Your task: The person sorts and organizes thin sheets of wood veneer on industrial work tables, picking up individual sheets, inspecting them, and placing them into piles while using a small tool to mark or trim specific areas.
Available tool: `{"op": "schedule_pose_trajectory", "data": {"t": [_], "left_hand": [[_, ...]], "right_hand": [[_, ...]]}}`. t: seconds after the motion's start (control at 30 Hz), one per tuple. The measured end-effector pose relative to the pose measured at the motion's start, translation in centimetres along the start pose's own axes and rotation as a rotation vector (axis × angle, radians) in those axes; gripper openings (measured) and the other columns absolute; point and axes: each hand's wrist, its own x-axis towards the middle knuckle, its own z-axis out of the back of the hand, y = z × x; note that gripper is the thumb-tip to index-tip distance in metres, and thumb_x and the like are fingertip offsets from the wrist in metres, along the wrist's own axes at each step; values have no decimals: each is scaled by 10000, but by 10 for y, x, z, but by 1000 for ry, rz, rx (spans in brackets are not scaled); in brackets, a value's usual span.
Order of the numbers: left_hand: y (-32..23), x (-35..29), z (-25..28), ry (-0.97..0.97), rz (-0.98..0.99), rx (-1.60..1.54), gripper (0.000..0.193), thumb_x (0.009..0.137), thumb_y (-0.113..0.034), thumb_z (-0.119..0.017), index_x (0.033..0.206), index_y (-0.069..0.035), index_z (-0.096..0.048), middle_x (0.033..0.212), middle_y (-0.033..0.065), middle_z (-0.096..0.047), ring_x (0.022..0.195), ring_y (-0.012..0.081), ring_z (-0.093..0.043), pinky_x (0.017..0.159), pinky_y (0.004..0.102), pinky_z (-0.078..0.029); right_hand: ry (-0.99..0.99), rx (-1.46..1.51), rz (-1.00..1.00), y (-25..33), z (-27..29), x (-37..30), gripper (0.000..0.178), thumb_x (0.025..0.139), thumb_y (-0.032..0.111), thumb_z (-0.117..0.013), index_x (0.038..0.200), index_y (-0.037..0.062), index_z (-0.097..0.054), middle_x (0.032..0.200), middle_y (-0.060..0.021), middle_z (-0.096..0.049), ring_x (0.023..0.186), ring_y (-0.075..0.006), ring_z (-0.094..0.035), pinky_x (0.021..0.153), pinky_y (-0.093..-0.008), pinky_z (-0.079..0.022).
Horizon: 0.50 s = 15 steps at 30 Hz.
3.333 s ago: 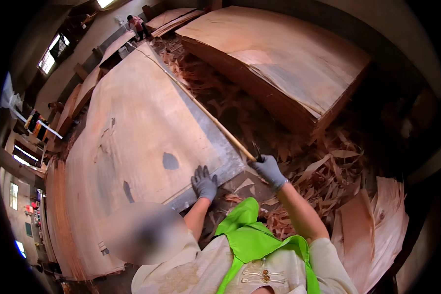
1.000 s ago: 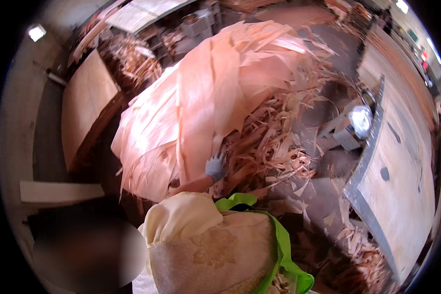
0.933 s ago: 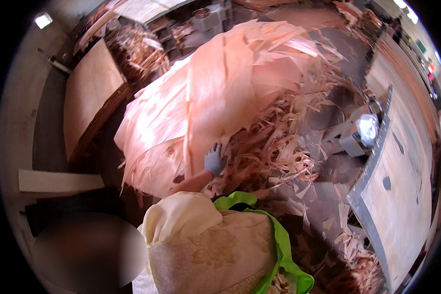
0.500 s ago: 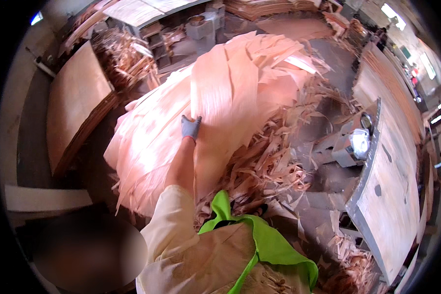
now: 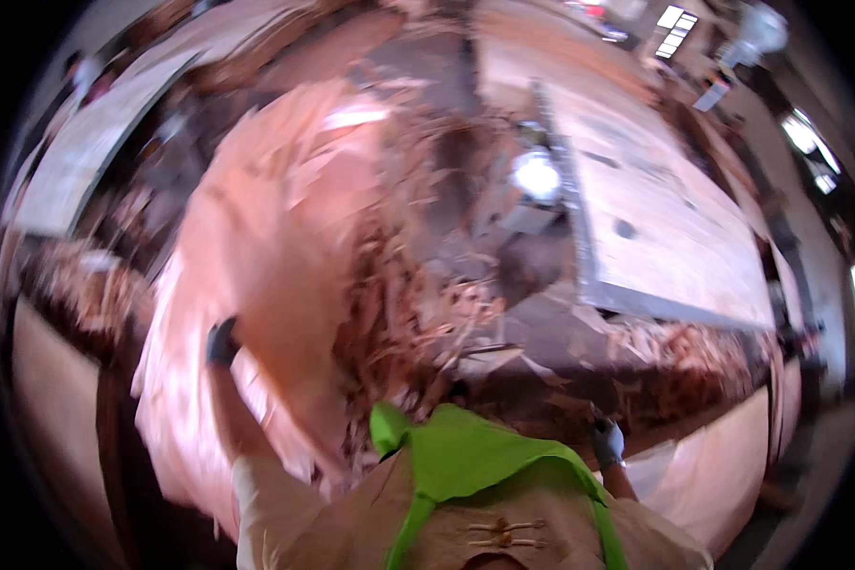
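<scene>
A big heap of thin pinkish wood veneer sheets [image 5: 190, 247] lies on my left. My left hand [image 5: 223, 342], in a dark grey glove, is closed on the edge of a veneer sheet [image 5: 294, 332] at the near side of the heap. That sheet is bent and partly raised, its surface smeared by motion. Low on the right, my right hand [image 5: 609, 442], in a pale grey glove, hangs close to a stack of flat veneer [image 5: 703, 465]. Its fingers are blurred, and whether it grips anything is unclear. A bright green apron [image 5: 494, 456] covers my front.
Torn veneer strips [image 5: 389, 294] litter the floor beside the heap. A large grey-edged table [image 5: 655, 218] holding a pale sheet stands to the right, a grey machine part [image 5: 527, 214] at its side. Another board-topped table [image 5: 95, 142] is far left, with stacked sheets [image 5: 57, 399] nearer.
My view has swung to the right. My left hand still grips veneer, and the sheet is now bent up from the heap. My right hand has come into view at the lower right.
</scene>
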Motion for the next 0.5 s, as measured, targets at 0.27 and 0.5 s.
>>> {"op": "schedule_pose_trajectory", "data": {"t": [0.27, 0.5], "left_hand": [[-110, -91, -106, -199, -230, 319, 226, 830, -183, -639, 990, -24, -658, 836, 4, -628, 704, 87, -556, 609, 233, -438], [-203, -169, -235, -124, -563, 389, 228, 877, -121, -570, 1039, 25, -638, 973, 12, -633, 883, 95, -569, 805, 253, -453]], "right_hand": [[245, 164, -153, -156, -114, 29, 240, 818, 204, -600, 940, -1, -624, 912, -166, -655, 786, -269, -621, 725, -379, -483], [377, 406, -206, -148, -122, 115, 219, 837, 156, -588, 978, -7, -625, 961, -159, -658, 811, -211, -619, 741, -359, -488]]}}
